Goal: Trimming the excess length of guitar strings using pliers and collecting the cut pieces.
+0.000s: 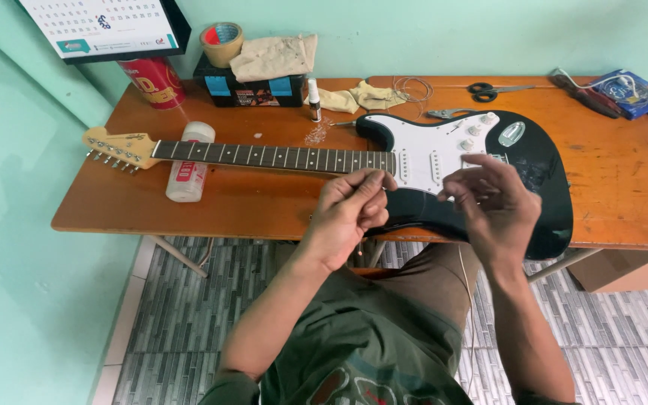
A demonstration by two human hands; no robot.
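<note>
Olive-green trousers and shirt fill the near edge, and above them both hands work over the guitar's lower body. The left hand (348,214) has its fingertips pinched together on a thin guitar string (465,289), whose pale line trails down past the knee; the right hand (493,206) curls its fingers loosely, and whether it grips the wire I cannot tell. Beyond lies the black electric guitar (545,169) flat on the wooden table (624,195), its fretboard (271,157) seemingly bare, so stringing looks barely begun. Farther back sit wire cutters (444,114), scissors (489,91), a coiled string (412,88) and tape roll (221,43).
</note>
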